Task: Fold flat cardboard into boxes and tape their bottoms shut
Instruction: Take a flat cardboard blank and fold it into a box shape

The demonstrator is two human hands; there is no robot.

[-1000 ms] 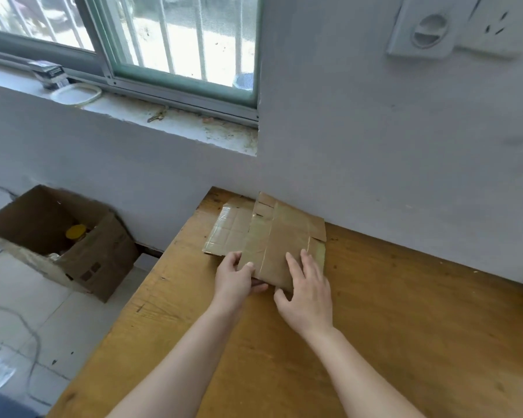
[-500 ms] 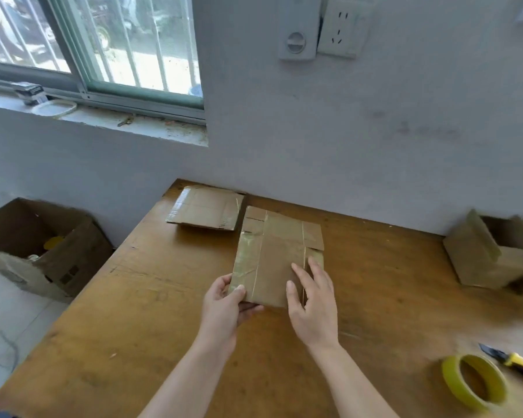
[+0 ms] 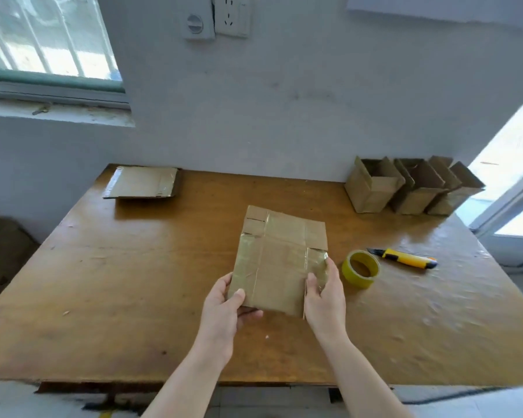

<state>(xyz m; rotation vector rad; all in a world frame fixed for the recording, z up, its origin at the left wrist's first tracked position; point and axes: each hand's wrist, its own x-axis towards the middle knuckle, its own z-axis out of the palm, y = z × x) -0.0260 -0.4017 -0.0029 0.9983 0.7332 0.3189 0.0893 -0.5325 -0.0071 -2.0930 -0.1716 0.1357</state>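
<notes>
Head view: my left hand (image 3: 224, 306) and right hand (image 3: 325, 292) pinch the flattened cardboard box (image 3: 280, 260) by its near corners over the table (image 3: 133, 282); light, stiff, tape-slick, best gripped at edges.

Tape roll (image 3: 360, 268) crowds right — left clear

Grey wall (image 3: 314, 95) behind wooden table (image 3: 133, 282) — barred window (image 3: 49, 40) upper left, socket (image 3: 232, 15) above. Bright doorway (image 3: 514, 182) right — daylight glare on tabletop.
</notes>
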